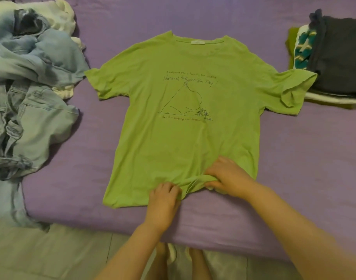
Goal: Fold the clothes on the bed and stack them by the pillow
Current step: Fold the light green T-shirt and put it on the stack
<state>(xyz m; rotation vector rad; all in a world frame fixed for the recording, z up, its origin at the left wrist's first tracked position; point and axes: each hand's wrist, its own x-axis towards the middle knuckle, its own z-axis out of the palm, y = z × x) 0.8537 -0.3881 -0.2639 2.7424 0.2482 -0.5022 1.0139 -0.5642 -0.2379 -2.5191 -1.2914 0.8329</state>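
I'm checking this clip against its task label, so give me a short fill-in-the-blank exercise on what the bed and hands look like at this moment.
1. The T-shirt spread flat on the bed is ____ in colour.
2. Both the left hand and the right hand grip the shirt at its ____ edge.
3. The jeans lie in a crumpled heap on the ____ side of the picture.
4. The folded stack has a ____ garment on top.

Missing words: green; bottom; left; dark
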